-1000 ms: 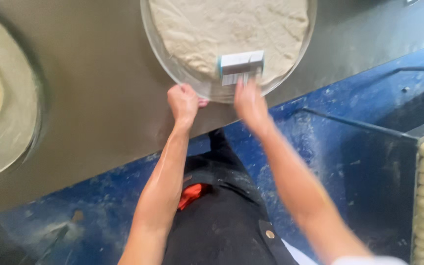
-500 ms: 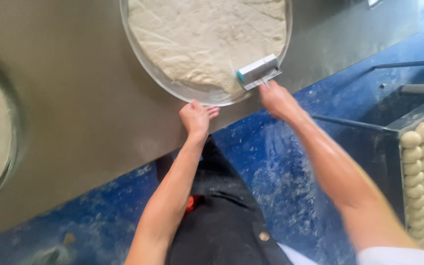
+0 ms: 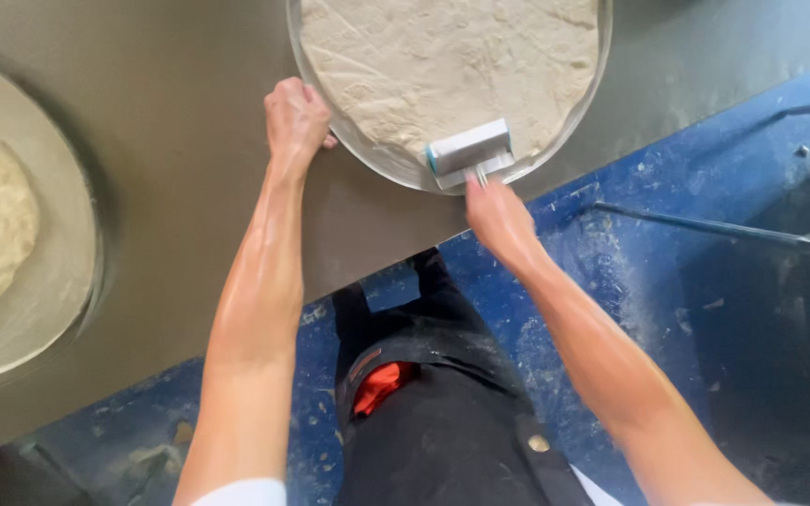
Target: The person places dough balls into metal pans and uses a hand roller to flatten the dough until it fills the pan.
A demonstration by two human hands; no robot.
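Fingers of my right hand clamp the dough roller; left hand grips the pan rim. I judge steadying the pan keeps strokes even.

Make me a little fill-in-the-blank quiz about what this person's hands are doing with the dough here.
1. The flat dough lies in a round metal ____.
2. The right hand holds a small roller at the dough's ____ edge, the one closest to the person.
3. The left hand grips the pan rim and holds no ____.
4. The floor under the counter is ____ in colour.

Missing words: pan; near; tool; blue
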